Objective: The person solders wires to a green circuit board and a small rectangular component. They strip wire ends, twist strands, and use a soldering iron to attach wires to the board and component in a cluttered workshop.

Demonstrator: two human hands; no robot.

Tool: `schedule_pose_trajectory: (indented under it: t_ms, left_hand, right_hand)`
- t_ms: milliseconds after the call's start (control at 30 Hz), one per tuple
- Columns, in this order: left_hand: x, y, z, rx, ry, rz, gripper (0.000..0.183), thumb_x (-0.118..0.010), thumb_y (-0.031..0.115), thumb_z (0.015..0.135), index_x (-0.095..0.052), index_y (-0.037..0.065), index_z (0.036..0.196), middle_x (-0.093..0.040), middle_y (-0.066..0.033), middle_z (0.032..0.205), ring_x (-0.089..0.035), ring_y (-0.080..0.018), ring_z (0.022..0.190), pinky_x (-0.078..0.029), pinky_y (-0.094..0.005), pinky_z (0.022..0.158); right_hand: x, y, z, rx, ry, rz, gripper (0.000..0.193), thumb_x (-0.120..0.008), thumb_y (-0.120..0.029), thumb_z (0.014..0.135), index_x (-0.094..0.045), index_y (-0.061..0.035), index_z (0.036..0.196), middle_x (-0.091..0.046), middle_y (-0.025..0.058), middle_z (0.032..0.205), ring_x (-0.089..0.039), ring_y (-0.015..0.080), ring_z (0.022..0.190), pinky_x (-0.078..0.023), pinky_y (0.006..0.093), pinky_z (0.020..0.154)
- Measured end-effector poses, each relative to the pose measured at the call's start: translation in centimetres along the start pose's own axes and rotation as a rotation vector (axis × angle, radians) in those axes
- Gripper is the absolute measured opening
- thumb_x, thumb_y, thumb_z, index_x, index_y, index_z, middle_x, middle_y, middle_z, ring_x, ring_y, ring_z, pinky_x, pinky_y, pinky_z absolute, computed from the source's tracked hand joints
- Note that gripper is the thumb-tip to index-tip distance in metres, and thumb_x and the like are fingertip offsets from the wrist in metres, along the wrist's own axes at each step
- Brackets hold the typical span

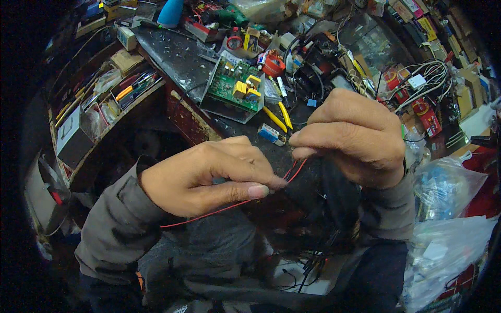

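A thin red wire is pinched between the thumb and forefinger of my left hand, with a loose end trailing to the lower left. Past those fingertips the wire bends up toward my right hand, whose thumb and forefinger are pressed together at its other end. What exactly sits in that right pinch is hidden. Just beyond both hands, a yellow-handled tool and a small blue-and-white box lie on the dark workbench. A green circuit board in a metal tray is farther back.
To the left stands an open drawer holding pens, tools and a grey box. Tangled white cables and red boxes crowd the right. Clear plastic bags sit beside my right forearm. A red tape roll is near the board.
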State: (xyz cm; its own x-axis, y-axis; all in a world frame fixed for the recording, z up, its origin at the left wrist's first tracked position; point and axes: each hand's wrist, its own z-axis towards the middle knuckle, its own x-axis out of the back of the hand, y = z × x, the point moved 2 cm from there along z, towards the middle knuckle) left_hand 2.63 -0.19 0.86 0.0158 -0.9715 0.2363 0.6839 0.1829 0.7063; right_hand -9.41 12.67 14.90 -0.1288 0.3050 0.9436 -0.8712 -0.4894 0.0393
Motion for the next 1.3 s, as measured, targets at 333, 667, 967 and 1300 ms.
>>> schedule_pose_trajectory:
  t_ms: [333, 667, 967, 1300]
  left_hand:
    - [1.1, 0.3, -0.2, 0.029, 0.189, 0.149, 0.026, -0.083, 0.018, 0.075, -0.06, 0.004, 0.072, -0.06, -0.0032, 0.071, -0.055, -0.017, 0.072, -0.043, -0.0293, 0.067]
    - [0.2, 1.0, -0.2, 0.138, 0.138, -0.133, 0.02, -0.073, 0.016, 0.086, -0.066, -0.001, 0.093, -0.066, -0.0082, 0.088, -0.061, -0.0175, 0.079, -0.048, -0.0299, 0.073]
    - [0.4, 0.2, -0.3, 0.074, 0.094, -0.039, 0.019, -0.075, 0.016, 0.085, -0.066, -0.001, 0.088, -0.064, -0.0061, 0.081, -0.059, -0.0138, 0.073, -0.047, -0.0281, 0.066]
    - [0.1, 0.3, -0.3, 0.262, 0.198, -0.237, 0.035, -0.084, 0.016, 0.077, -0.052, 0.005, 0.087, -0.062, -0.0008, 0.085, -0.043, -0.0048, 0.059, -0.034, -0.0195, 0.053]
  right_hand:
    - [-0.3, -0.2, -0.1, -0.002, -0.003, 0.011, 0.021, -0.079, -0.005, 0.065, -0.072, -0.0029, 0.085, -0.065, 0.0071, 0.074, -0.062, 0.0196, 0.065, -0.045, 0.0291, 0.053]
    - [-0.2, -0.3, 0.2, 0.0, -0.001, 0.007, 0.021, -0.079, -0.006, 0.065, -0.072, -0.003, 0.085, -0.064, 0.0076, 0.073, -0.061, 0.0201, 0.064, -0.045, 0.0292, 0.052]
    - [-0.1, -0.6, 0.2, 0.001, -0.004, 0.013, 0.02, -0.079, -0.009, 0.066, -0.073, -0.0031, 0.084, -0.064, 0.008, 0.072, -0.061, 0.0207, 0.063, -0.044, 0.0295, 0.051]
    - [0.2, -0.8, 0.3, 0.017, -0.035, -0.014, 0.021, -0.079, -0.011, 0.066, -0.072, -0.0036, 0.084, -0.065, 0.0076, 0.072, -0.06, 0.0204, 0.061, -0.044, 0.0294, 0.05]
